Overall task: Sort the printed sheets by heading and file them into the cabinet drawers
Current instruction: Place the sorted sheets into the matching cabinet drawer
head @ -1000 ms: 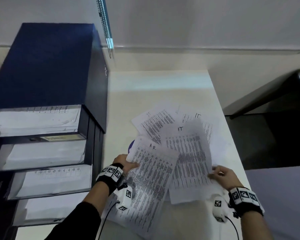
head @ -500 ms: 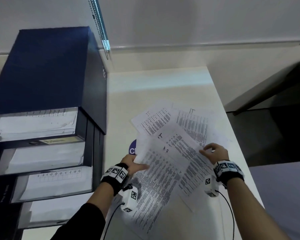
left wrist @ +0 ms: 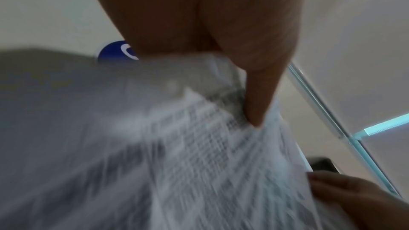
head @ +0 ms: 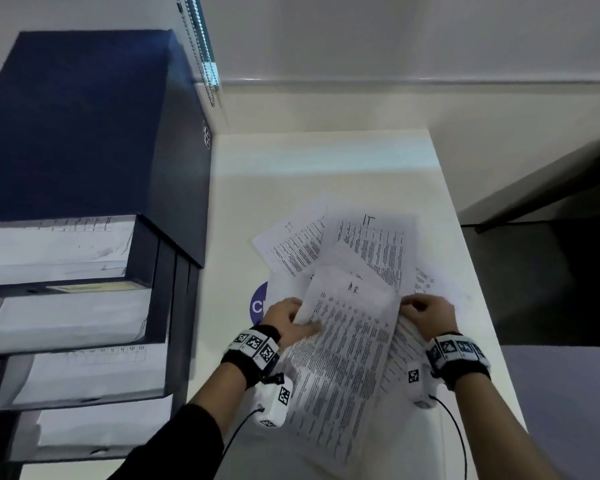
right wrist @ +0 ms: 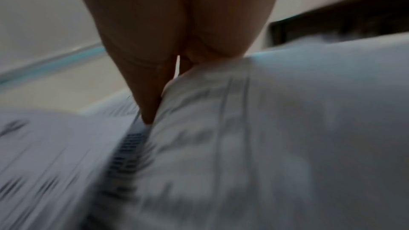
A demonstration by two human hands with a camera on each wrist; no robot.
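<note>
A printed sheet headed "HR" (head: 347, 344) is on top of a loose bundle of sheets over the white table (head: 326, 168). My left hand (head: 291, 320) grips its left edge, thumb on top (left wrist: 258, 93). My right hand (head: 425, 311) pinches the bundle's right edge, thumb pressed on the paper (right wrist: 150, 97). Two sheets headed "IT" (head: 374, 244) (head: 291, 249) lie fanned out on the table behind. Both wrist views show the blurred sheets (left wrist: 199, 146) (right wrist: 265, 128) close up. The dark blue cabinet (head: 84, 133) stands at the left with several drawers pulled out, each holding paper.
The top drawer (head: 49, 251) and the drawers below it (head: 70, 320) jut toward me at the left. A round blue sticker (head: 258, 304) shows beside my left hand. The table's right edge (head: 465, 258) drops to a dark floor. A blind chain (head: 201, 46) hangs at the back wall.
My right hand has swung up and left with its "IT" sheet to the bundle's right edge. That sheet lay across the "HR" sheet half a second ago; now "HR" is on top.
</note>
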